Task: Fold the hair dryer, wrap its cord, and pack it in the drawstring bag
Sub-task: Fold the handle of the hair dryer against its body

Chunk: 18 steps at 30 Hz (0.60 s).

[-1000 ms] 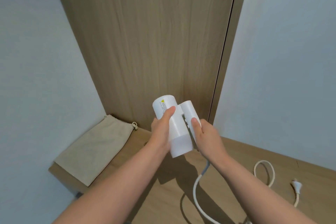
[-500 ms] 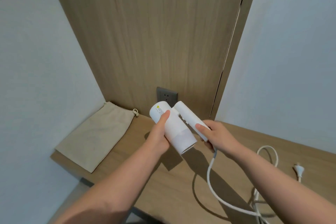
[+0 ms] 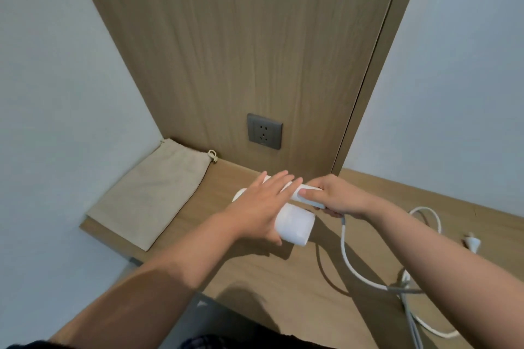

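Hair dryer [image 3: 296, 225] held, cord [image 3: 343, 244] loose (bag [image 3: 153, 193] nearby)

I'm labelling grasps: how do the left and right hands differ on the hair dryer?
The left hand lies flat, fingers straight, across the hair dryer; the right hand curls round its handle. The left hand covers the wide body, the right hand sits nearest the cord. Both touch the hair dryer.

2 arms enter from the bottom edge of the frame. The left hand [image 3: 262, 204] and right hand [image 3: 340, 197] are bare, as are both forearms. Dark, faintly patterned fabric [image 3: 215, 342] shows at bottom centre. Dark cloth [image 3: 28, 346] shows at the lower left corner.
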Tool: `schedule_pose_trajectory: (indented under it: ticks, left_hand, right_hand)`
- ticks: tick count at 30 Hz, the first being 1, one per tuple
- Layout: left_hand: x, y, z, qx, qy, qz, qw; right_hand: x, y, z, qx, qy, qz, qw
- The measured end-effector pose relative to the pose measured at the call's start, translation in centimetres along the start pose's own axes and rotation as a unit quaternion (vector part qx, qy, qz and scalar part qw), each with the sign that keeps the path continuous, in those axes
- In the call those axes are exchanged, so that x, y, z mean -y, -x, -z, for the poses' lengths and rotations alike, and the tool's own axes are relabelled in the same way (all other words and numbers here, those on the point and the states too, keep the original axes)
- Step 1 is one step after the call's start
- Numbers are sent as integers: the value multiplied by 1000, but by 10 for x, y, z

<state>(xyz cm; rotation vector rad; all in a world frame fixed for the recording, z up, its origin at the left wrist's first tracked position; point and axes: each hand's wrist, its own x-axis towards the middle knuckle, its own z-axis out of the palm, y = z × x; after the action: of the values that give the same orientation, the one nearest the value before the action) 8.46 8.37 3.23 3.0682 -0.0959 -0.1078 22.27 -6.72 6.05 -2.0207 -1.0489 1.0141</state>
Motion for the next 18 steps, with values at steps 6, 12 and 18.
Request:
schedule_pose_trajectory:
  ticks: [6,12,18]
  left_hand:
    - [22,6,-37,5,-12,32,999]
    - [34,11,-65,93,2,66,993]
    - [42,-3,-70,123,-12,77,989]
  right_hand:
    - [-26,-22,-26,-34,-91,-69,993]
    - [-56,-29,-48,-9,7,-115,993]
    - [-66,-47,-65,-37,121,-190,974]
